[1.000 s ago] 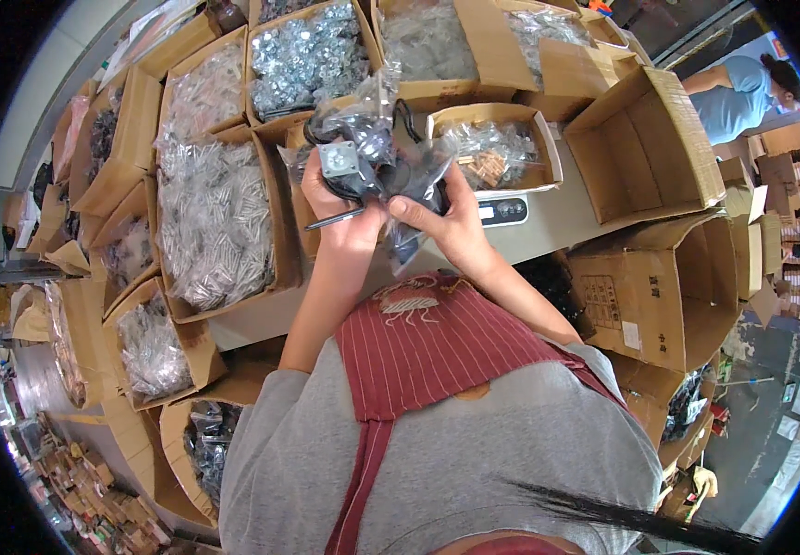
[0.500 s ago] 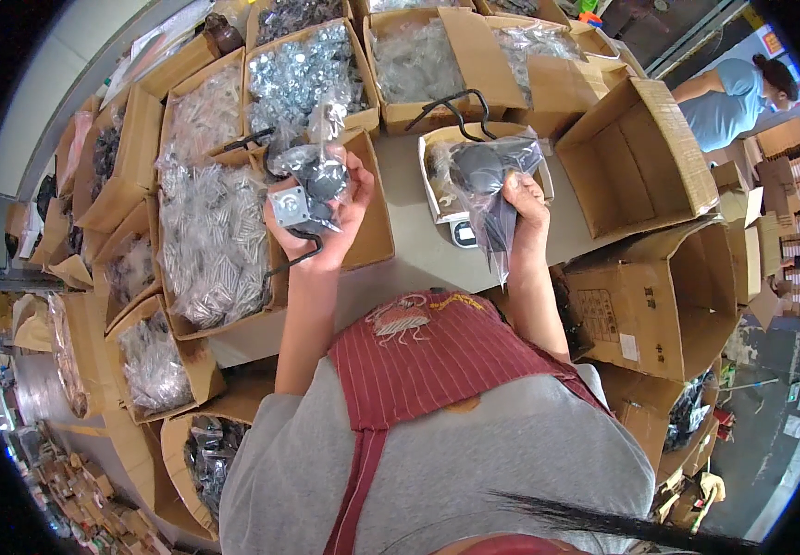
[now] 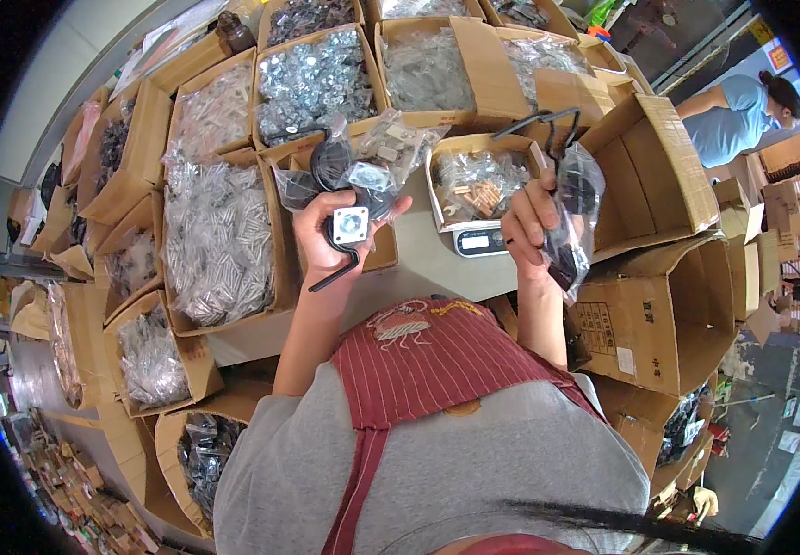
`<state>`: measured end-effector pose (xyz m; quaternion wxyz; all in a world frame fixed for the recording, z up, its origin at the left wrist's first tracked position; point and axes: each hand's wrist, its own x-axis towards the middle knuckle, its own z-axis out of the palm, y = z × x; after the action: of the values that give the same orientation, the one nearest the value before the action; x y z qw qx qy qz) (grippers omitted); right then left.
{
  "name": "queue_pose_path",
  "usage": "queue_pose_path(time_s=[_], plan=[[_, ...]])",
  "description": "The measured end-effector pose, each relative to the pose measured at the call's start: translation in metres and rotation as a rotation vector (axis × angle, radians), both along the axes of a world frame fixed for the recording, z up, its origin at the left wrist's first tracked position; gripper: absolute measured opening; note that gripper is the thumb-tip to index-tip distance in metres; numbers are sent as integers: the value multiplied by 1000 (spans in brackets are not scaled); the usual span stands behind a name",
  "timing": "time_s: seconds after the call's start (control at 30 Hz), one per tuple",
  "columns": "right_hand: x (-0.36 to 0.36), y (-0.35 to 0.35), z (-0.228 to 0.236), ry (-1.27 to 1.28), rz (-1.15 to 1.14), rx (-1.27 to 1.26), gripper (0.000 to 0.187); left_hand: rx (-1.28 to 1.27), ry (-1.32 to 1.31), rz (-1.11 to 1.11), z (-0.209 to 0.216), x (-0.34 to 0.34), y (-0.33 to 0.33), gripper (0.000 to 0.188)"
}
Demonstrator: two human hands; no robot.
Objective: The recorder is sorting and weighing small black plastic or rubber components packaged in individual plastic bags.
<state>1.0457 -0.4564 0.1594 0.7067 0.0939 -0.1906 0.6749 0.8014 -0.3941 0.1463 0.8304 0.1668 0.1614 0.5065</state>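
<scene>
My left hand (image 3: 322, 227) is closed around a bunch of parts: black casters (image 3: 330, 165), one with a square metal plate (image 3: 351, 225) turned toward me. A clear bag of small metal pieces (image 3: 400, 141) sticks out above the fingers, and a black bent rod (image 3: 333, 277) hangs below them. Raised on the right, my right hand (image 3: 531, 222) grips a clear plastic bag (image 3: 583, 203) with a dark part inside, its shape partly hidden. Another black bent rod (image 3: 548, 118) projects above that bag. Between the hands, a white-lined open box (image 3: 437, 208) holds bagged metal parts and copper-coloured dowels.
Beneath the open box is a digital scale (image 3: 481, 242). Cartons of bagged hardware (image 3: 315, 79) line the back and left (image 3: 219, 236). Open cartons (image 3: 640, 176) stand at the right, one lower down (image 3: 659, 310). A person in blue (image 3: 737, 116) is at the far right.
My right hand has lifted the bag rightward, away from the open box, uncovering its contents and the scale. My left hand has shifted slightly right, turning its bunch of parts.
</scene>
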Motion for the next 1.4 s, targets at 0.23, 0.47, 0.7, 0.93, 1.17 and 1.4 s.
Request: queue_pose_path(time_s=[0.23, 0.47, 0.7, 0.93, 1.17, 1.4], plan=[[10, -6, 0, -406, -4, -342, 22, 257, 168, 38, 4, 8, -6, 47], [-4, 0, -20, -600, -197, -623, 38, 386, 275, 83, 11, 5, -4, 60], [-7, -3, -12, -652, -165, -615, 37, 247, 1, 34, -3, -18, 11, 53], [-7, 2, -15, -639, -88, -722, 27, -119, 291, -27, -47, -41, 19, 40], [-13, 10, -29, -619, -116, -725, 30, -28, 529, -135, -86, -42, 19, 20], [-22, 15, -40, -656, -108, -777, 31, -115, 543, -128, -87, -21, 11, 21]])
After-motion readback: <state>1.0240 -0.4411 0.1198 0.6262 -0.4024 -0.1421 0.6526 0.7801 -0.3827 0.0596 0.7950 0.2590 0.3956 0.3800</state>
